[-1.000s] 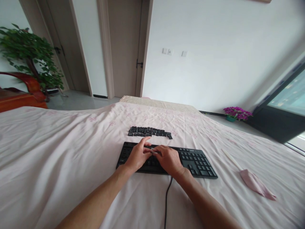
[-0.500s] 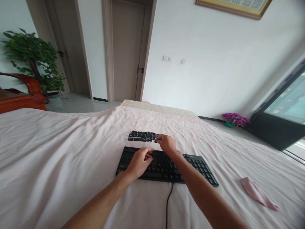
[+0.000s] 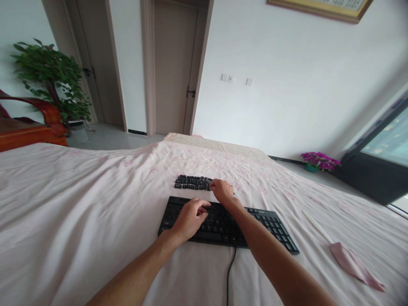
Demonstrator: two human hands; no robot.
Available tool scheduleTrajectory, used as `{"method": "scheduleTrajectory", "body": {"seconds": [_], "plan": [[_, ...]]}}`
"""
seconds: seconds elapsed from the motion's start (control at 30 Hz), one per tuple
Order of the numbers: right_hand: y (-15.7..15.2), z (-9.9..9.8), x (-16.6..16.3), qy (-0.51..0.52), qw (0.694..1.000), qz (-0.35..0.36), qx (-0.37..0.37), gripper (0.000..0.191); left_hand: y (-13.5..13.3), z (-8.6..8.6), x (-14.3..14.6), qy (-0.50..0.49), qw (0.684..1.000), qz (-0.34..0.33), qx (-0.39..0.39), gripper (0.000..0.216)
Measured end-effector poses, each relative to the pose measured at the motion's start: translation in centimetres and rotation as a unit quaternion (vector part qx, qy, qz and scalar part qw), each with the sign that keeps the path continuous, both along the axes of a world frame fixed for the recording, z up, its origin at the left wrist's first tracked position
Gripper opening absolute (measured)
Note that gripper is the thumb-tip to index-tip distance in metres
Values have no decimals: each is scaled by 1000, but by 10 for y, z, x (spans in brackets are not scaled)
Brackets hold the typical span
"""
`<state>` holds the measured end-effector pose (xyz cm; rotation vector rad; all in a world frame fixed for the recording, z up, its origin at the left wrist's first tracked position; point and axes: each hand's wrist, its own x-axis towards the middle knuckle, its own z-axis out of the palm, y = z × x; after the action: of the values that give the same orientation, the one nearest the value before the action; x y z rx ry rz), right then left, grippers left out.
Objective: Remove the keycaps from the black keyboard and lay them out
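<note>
A black keyboard (image 3: 264,223) lies on a pale pink bedsheet (image 3: 79,204), its cable running toward me. My left hand (image 3: 190,217) rests on the keyboard's left half with its fingers curled over the keys. Beyond the keyboard, rows of loose black keycaps (image 3: 191,182) lie on the sheet. My right hand (image 3: 222,191) reaches over the keyboard to the right end of those rows, fingers curled down on them. Anything pinched in that hand is hidden.
A pink cloth with a white stick (image 3: 347,259) lies on the sheet at the right. Past the bed are a door (image 3: 174,68), a green plant (image 3: 51,80), a red wooden chair (image 3: 28,127), purple flowers (image 3: 320,160) and a dark window frame (image 3: 369,174).
My right hand left the keyboard's middle, where both hands were together, and moved forward to the loose keycaps. The left hand stayed on the keyboard. The view tilted up slightly.
</note>
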<state>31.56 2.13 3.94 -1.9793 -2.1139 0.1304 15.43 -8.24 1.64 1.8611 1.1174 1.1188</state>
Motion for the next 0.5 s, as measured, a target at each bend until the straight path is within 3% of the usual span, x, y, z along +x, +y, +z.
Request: {"method": "scheduleTrajectory", "body": {"seconds": [0.23, 0.37, 0.5], "plan": [[-3, 2, 0, 12, 1000, 4, 5, 18, 0, -1, 0, -3, 1000, 4, 1, 32], [-17, 16, 3, 33, 999, 27, 26, 39, -1, 1, 0, -7, 1000, -4, -4, 30], [-44, 37, 12, 104, 976, 170, 85, 50, -1, 0, 0, 0, 1000, -1, 1, 30]]}}
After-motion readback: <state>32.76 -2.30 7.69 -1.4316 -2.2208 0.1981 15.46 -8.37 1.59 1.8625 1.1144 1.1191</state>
